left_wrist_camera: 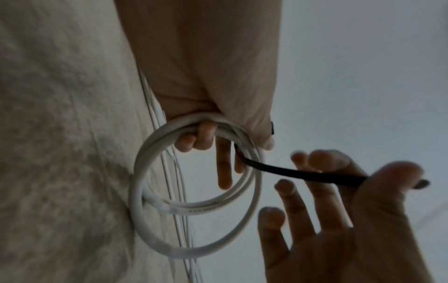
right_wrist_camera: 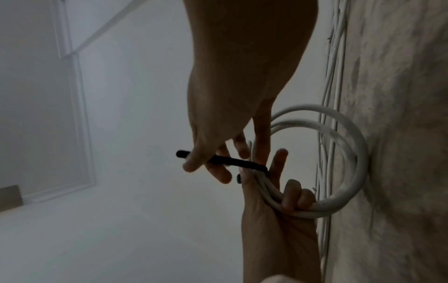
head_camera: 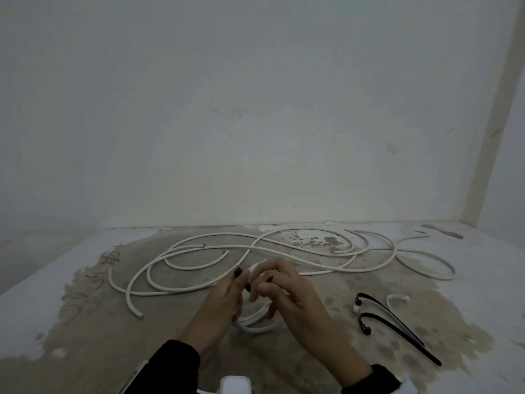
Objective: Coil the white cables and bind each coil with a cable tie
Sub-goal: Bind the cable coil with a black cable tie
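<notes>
My left hand grips a small coil of white cable just above the floor, ring and little fingers curled round its strands. In the left wrist view the coil hangs as two or three loops below the left hand. A black cable tie runs from the coil's gripped part to my right hand, which pinches it between thumb and forefinger. The right wrist view shows the same: right hand, tie, coil, left hand. Whether the tie is locked is hidden.
Loose white cables sprawl in long curves across the stained floor beyond my hands, up to the wall. Two spare black cable ties and a short white piece lie to the right.
</notes>
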